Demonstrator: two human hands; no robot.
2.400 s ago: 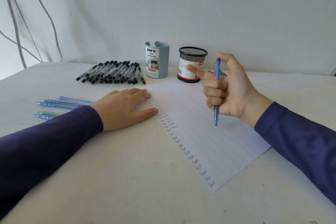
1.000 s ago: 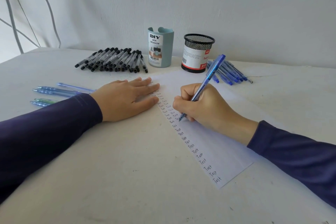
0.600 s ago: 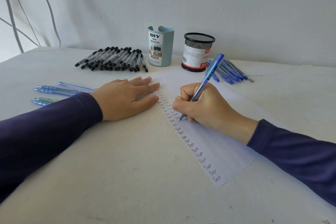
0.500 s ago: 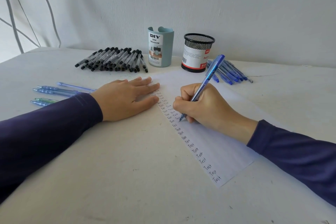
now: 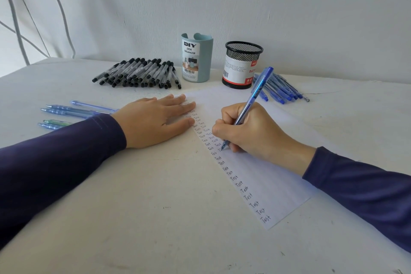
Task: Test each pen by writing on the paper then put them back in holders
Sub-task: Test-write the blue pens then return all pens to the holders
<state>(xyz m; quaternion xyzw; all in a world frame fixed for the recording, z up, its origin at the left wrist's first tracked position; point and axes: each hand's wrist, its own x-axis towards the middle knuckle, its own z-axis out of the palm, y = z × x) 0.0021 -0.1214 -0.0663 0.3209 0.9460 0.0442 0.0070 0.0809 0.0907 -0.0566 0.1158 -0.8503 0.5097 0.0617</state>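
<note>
At centre frame, the right hand (image 5: 251,127) grips a blue pen (image 5: 255,93), its tip on the lined paper (image 5: 266,173) beside columns reading "Test"; the lower fingers are hidden. The left hand (image 5: 153,118) lies flat, fingers straight, on the sheet's upper left edge, covering some words. Its sleeve (image 5: 66,158) cuts off loose pens (image 5: 64,110) at centre left. Behind, a teal holder (image 5: 196,58) reads "DIY DESK ORGANIZER"; the black mesh holder (image 5: 243,64) has a label illegible beyond "Ball". Black-capped pens (image 5: 138,72) and blue pens (image 5: 280,89) flank them.

The left hand (image 5: 153,120) lies flat, palm down, fingers straight toward 3 o'clock, forearm from 8 o'clock. The right hand (image 5: 249,131), reaching in from 4 o'clock, pinches a blue pen (image 5: 255,93) in curled fingers.
</note>
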